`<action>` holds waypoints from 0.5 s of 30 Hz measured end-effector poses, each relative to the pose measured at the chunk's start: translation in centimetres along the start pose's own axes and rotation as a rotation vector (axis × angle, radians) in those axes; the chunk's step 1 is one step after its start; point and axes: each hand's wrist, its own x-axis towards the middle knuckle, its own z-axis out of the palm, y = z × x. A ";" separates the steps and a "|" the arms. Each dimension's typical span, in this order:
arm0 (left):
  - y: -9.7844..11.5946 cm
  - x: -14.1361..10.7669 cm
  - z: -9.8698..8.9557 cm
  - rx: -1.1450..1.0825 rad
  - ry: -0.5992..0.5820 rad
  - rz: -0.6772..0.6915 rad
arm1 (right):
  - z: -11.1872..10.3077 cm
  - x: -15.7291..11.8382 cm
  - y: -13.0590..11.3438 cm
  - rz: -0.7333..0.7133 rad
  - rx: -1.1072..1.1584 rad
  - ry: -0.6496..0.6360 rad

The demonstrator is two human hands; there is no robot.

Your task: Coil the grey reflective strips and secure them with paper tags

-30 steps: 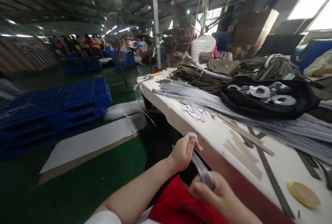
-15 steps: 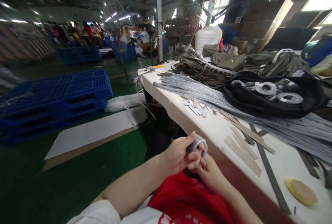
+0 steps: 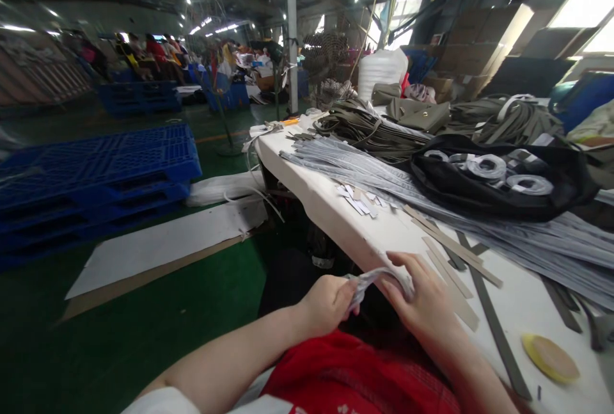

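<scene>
Both bare hands raised together before the lap, a little apart.

The left forearm slants up and inward, its hand [image 3: 327, 304] closed in a grip, thumb against the curled fingers. The right forearm rises from the lower right; the right hand [image 3: 425, 292] arches higher, thumb and fingers bent toward the left hand, knuckles up.

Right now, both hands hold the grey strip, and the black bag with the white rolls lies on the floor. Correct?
Not quite: the head view shows the black bag with the white rolls lying on the white table. The rest holds: the left hand and the right hand both hold the grey strip.
</scene>
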 end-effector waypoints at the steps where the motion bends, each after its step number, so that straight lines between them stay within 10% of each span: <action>1: 0.3 -0.1 0.4 -0.161 -0.034 -0.094 | 0.6 0.0 0.0 -0.056 0.002 -0.023; 5: 1.7 -0.3 1.3 -0.646 -0.178 -0.202 | 4.3 -0.9 -0.4 -0.050 0.205 -0.229; 8: 2.5 -0.3 1.2 -0.764 -0.038 -0.121 | 7.0 -1.9 -0.9 0.059 0.432 -0.438; 12: 2.1 -0.3 -0.3 -0.434 0.460 0.219 | 7.8 -3.8 -2.9 0.094 0.645 -0.737; 15: 1.0 -0.2 -1.5 -0.035 0.440 0.358 | 5.5 -4.2 -3.5 0.137 0.762 -0.741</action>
